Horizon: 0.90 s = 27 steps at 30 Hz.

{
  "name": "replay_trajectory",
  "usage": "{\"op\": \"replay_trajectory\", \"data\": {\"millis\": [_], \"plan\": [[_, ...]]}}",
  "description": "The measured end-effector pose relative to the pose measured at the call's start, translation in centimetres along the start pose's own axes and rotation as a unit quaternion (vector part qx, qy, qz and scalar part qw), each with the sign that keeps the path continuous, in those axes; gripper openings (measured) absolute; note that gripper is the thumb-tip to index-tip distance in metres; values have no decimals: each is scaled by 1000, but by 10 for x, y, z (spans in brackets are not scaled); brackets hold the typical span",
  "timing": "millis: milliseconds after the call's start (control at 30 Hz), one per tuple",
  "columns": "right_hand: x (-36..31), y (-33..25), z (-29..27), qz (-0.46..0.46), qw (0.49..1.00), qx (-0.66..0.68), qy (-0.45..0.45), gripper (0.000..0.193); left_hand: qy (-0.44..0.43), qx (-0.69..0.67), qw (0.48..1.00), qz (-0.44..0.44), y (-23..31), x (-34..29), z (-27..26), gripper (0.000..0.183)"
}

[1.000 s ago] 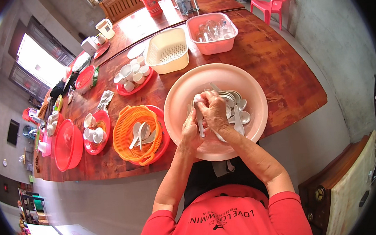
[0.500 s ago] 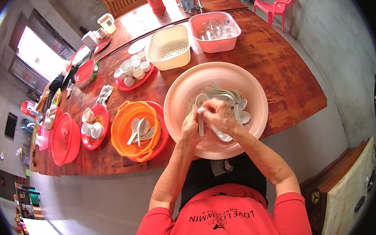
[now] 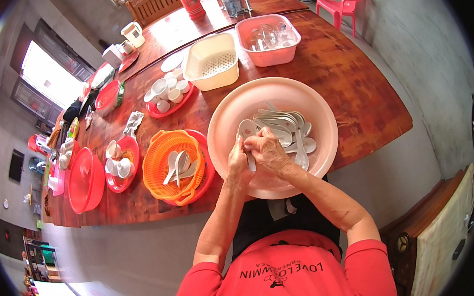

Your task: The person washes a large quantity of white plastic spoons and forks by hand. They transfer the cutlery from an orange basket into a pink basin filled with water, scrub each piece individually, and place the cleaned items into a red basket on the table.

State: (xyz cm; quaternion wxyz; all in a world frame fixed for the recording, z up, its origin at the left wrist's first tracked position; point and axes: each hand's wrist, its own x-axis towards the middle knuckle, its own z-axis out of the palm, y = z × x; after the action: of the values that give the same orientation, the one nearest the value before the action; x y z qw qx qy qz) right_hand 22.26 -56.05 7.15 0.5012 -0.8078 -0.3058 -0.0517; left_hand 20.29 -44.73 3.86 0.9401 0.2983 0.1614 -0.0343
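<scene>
Over a wide pale pink basin (image 3: 321, 107), my hands are close together at one white soup spoon (image 3: 247, 128). Its bowl points up and away from me, with a small reddish mark inside. My left hand (image 3: 240, 163) is closed around the spoon from the left. The fingers of my right hand (image 3: 267, 149) are bent and pinched against it just below the bowl; whether they hold anything else is hidden. Several more white spoons (image 3: 279, 121) lie heaped in the basin beyond and right of my hands. One spoon (image 3: 301, 154) rests apart, beside my right hand.
Left of the basin, an orange colander (image 3: 154, 177) with several spoons stands on a red plate. Cups (image 3: 160, 87) sit on red plates farther left. Behind are a cream basket (image 3: 200, 77) and a pink tub (image 3: 275, 58) of glasses. The table edge (image 3: 393, 133) curves at right.
The held spoon's bowl now shows plainly above my fingers. My right hand has turned and moved slightly down and in against it. The view has shifted a little.
</scene>
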Motion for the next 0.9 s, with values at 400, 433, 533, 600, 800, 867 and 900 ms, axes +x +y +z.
{"op": "replay_trajectory", "data": {"millis": [400, 433, 533, 600, 800, 867, 900], "plan": [[3, -14, -29, -35, 999, 32, -27, 14, -107, -79, 988, -78, 8, -11, 14, 41], [3, -7, -22, -19, 1000, 23, 7, 14, -128, -103, 983, -80, 8, -11, 14, 42], [-8, -3, -23, -49, 996, 35, -66, 14, -55, -63, 993, -78, 7, -11, 7, 38], [-15, -12, -42, -36, 988, 64, -134, 14, -40, -22, 997, -59, 6, -12, 6, 36], [6, -7, -41, -96, 993, 36, 58, 19, -43, 53, 996, -49, 5, -16, 21, 24], [9, -1, -29, -137, 988, 2, 67, 19, 16, 115, 993, -11, 6, -19, 26, 17], [11, -1, -27, -122, 989, -27, 79, 19, -23, 133, 991, -10, 8, -19, 21, 17]]}}
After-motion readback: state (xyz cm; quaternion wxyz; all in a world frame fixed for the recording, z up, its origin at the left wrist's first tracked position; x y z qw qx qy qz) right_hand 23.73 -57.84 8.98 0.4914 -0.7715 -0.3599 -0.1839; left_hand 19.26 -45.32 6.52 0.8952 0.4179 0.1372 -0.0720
